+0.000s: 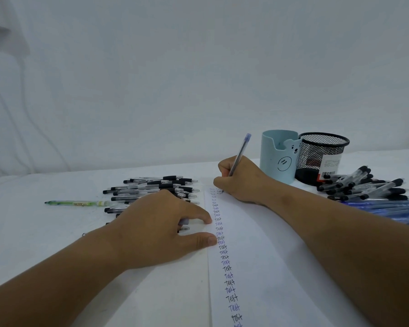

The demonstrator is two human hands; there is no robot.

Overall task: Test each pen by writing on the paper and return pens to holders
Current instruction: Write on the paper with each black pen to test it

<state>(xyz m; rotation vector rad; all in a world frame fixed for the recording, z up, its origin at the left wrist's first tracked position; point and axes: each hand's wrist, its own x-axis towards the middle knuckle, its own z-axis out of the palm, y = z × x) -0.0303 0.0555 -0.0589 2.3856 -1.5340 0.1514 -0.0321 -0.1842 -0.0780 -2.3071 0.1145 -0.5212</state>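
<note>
Pen in use: a slim clear-barrelled pen with a blue end cap, tilted up and away from the person, its tip hidden behind the fingers at the far end of the paper.
Right hand: the right hand has its fingers curled tight round the pen's lower barrel, with the heel of the hand resting on the sheet.
Left hand: the left hand lies flat, fingers fairly straight, index tip and thumb tip pressing the left edge of the paper; it holds nothing.
Paper: 1 white sheet runs from the near edge of the table to the right hand, with a column of "Test" words in black and blue down its left margin; the far ones are too small to count.
Holders: 2, standing touching behind the right hand: 1 pale blue cup with a bear face and 1 black mesh cup bearing a label.
Left pile: black-gripped clear pens, overlapping, partly under the left hand; number cannot be told.
Right pile: black-gripped pens with blue pens just nearer; number cannot be told.
Green pen: 1, lying alone to the left of the left pile.
</note>
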